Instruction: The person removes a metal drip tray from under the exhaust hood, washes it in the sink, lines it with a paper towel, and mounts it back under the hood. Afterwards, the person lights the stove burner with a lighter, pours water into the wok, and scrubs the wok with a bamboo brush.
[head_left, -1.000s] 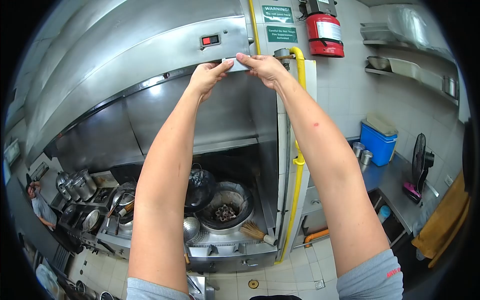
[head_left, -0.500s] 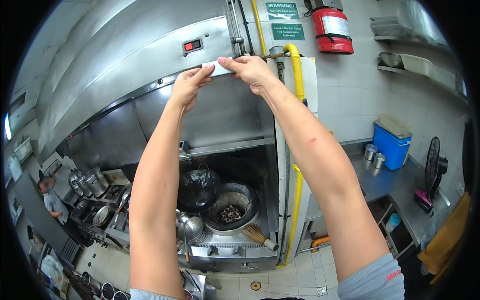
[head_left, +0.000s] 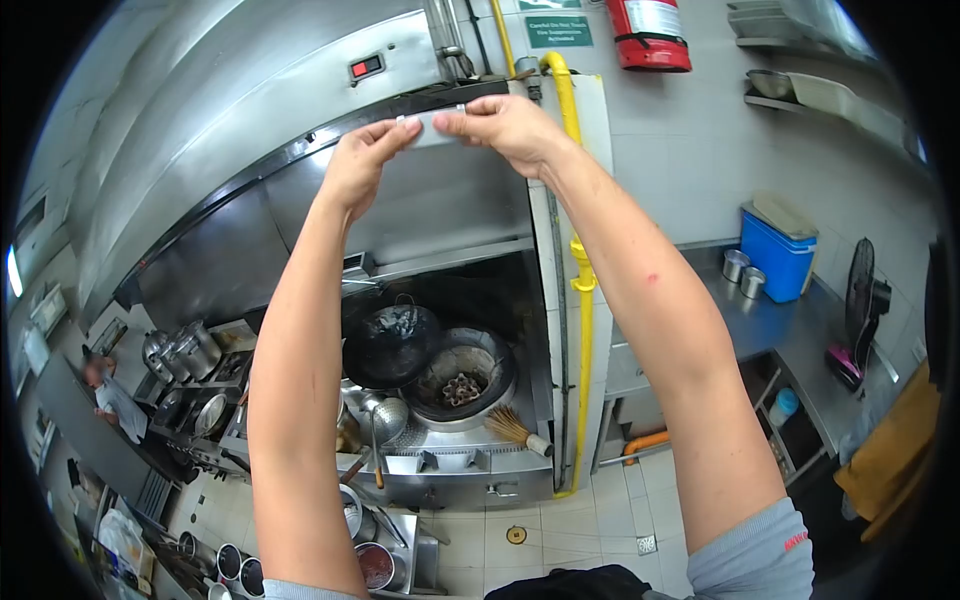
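Both arms reach up in front of the steel extractor hood [head_left: 240, 120]. A small, pale, flat rectangular piece [head_left: 427, 130], apparently metal, is held just below the hood's lower edge. My left hand [head_left: 358, 165] pinches its left end between thumb and fingers. At its right end, my right hand [head_left: 508, 130] grips with the thumb on the near face. Fingers behind the piece are partly hidden. Above the hands, a red rocker switch [head_left: 367, 68] sits on the hood. Whether the piece touches the hood, I cannot tell.
Below are a wok burner [head_left: 462, 385], a black wok [head_left: 392, 345], a ladle [head_left: 375, 440] and a bamboo brush [head_left: 515, 430]. A yellow pipe [head_left: 583, 330] runs down beside them. A blue box [head_left: 775, 255] stands on the right counter. Another person [head_left: 120, 405] stands far left.
My view has tilted down, so the hood and signs sit higher in it. Both hands, still on the flat piece, have come slightly lower relative to the hood's edge.
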